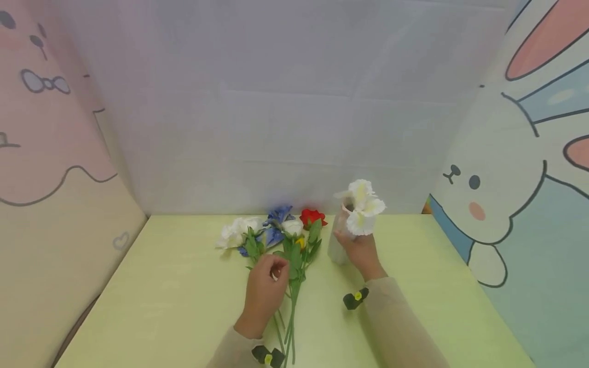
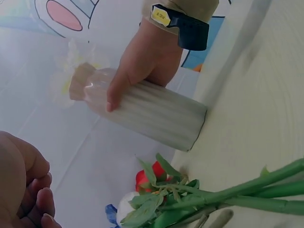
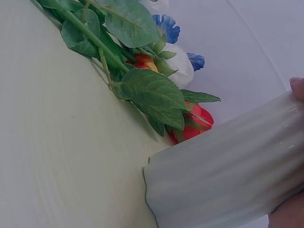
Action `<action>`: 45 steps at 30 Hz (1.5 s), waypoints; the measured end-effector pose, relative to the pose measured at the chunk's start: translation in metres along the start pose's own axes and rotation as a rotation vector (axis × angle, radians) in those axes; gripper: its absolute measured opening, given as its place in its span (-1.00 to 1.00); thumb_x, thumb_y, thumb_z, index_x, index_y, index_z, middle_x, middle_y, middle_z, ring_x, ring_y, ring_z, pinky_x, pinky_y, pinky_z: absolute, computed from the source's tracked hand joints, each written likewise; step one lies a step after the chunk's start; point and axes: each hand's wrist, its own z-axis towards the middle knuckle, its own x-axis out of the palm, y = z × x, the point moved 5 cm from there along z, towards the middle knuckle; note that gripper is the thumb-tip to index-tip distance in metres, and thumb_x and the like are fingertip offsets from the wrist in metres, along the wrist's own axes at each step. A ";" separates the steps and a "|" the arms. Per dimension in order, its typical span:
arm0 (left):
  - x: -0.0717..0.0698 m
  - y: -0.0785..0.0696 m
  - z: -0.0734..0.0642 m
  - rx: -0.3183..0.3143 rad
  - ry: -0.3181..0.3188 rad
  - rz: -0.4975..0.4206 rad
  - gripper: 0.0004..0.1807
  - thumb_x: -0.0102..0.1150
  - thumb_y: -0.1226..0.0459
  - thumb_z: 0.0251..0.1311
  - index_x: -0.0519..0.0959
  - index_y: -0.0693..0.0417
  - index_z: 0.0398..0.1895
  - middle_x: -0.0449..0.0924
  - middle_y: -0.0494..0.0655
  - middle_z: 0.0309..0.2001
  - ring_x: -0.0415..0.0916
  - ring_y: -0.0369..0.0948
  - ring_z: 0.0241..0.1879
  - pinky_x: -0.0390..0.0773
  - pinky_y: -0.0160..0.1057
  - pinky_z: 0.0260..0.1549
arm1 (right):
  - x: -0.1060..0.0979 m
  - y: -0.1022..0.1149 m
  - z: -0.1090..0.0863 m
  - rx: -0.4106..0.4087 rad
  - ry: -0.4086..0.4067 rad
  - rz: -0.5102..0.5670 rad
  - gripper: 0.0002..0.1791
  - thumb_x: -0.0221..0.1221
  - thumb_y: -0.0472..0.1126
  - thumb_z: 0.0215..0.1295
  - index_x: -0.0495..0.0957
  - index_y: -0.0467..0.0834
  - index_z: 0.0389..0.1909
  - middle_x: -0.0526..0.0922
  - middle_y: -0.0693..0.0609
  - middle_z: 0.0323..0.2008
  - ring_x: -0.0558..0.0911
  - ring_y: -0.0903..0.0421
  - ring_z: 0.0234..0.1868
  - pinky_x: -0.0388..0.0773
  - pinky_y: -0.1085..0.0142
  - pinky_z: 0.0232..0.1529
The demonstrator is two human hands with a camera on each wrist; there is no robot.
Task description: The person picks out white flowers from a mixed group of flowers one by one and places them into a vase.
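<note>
The vase (image 1: 338,250) apparently holds a white flower (image 1: 363,207).

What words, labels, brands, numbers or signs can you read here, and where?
Right wrist's yellow label: dark marks, too small and blurred to read surely.
Left wrist's yellow label: nothing legible.
Vase: no text seen.
Side walls: drawings, including a heart outline; no words seen.

Small dark characters are borne by the yellow rectangular label (image 2: 160,15) on the black wrist-worn device (image 2: 194,35), but they are too blurred to be read with certainty.
</note>
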 end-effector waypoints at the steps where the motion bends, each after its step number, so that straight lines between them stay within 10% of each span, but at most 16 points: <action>1: -0.001 0.002 -0.001 -0.003 -0.003 0.010 -0.86 0.30 0.42 0.23 0.64 -0.03 -0.31 0.48 -0.34 -0.39 0.43 -0.31 -0.42 0.48 -0.30 -0.46 | 0.000 -0.006 0.002 0.013 -0.003 0.008 -0.23 0.39 -0.14 0.32 0.26 -0.21 0.45 0.45 -0.19 0.30 0.45 -0.10 0.29 0.35 -0.04 0.35; 12: -0.004 0.015 -0.008 -0.027 0.020 0.074 -0.88 0.30 0.42 0.22 0.67 0.02 -0.26 0.51 -0.33 -0.39 0.46 -0.29 -0.42 0.49 -0.29 -0.46 | -0.003 0.038 -0.014 -0.022 -0.001 0.001 -0.30 0.35 -0.25 0.33 0.29 -0.34 0.41 0.46 -0.30 0.26 0.46 -0.18 0.25 0.39 -0.09 0.30; 31: 0.029 0.026 -0.025 -0.195 0.285 0.239 -0.80 0.39 0.35 0.18 0.66 0.20 -0.15 0.55 -0.15 -0.31 0.51 -0.24 -0.34 0.57 -0.17 -0.33 | -0.003 0.039 -0.014 0.019 0.012 0.010 -0.27 0.33 -0.27 0.34 0.24 -0.31 0.44 0.41 -0.29 0.32 0.42 -0.16 0.31 0.34 -0.07 0.36; 45: 0.034 0.036 -0.031 -0.198 0.398 0.338 -0.91 0.37 0.34 0.06 0.61 0.06 -0.47 0.53 -0.23 -0.53 0.42 -0.29 -0.53 0.51 -0.21 -0.47 | -0.002 0.037 -0.013 -0.007 0.021 -0.008 -0.28 0.32 -0.27 0.35 0.24 -0.36 0.43 0.43 -0.31 0.29 0.44 -0.19 0.28 0.36 -0.10 0.32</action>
